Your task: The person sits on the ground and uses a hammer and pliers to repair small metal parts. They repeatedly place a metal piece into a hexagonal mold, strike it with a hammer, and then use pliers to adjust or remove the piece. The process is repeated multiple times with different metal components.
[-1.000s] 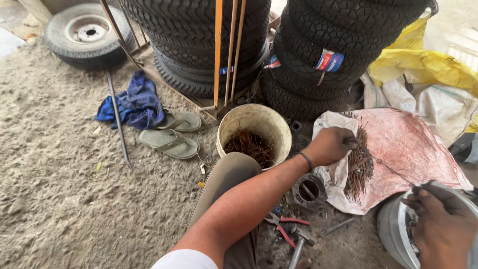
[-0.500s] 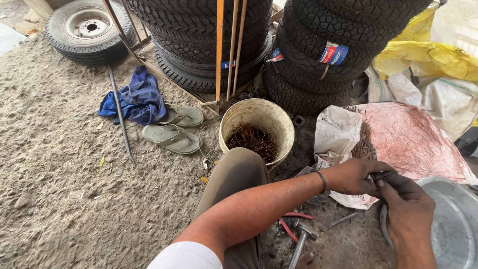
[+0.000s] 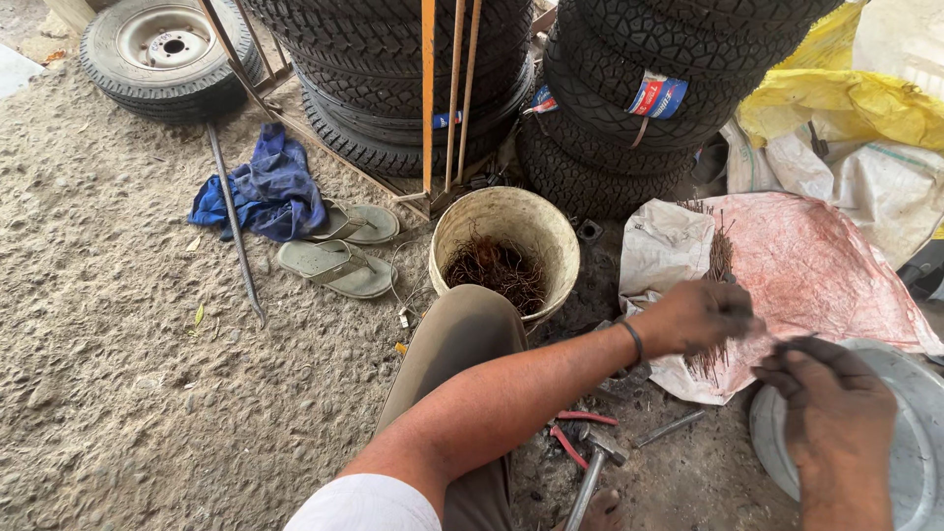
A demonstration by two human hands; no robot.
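Head view: nearest you, a hammer and red pliers lie on the ground by your knee. Your right hand hovers over a metal pan, fingers curled, pinching thin wires. Your left hand is clenched around a bundle of rusty wires, held above a pink sack. Beyond your knee stands a bucket holding tangled wire. Farther off lie sandals, a blue cloth and stacked tyres.
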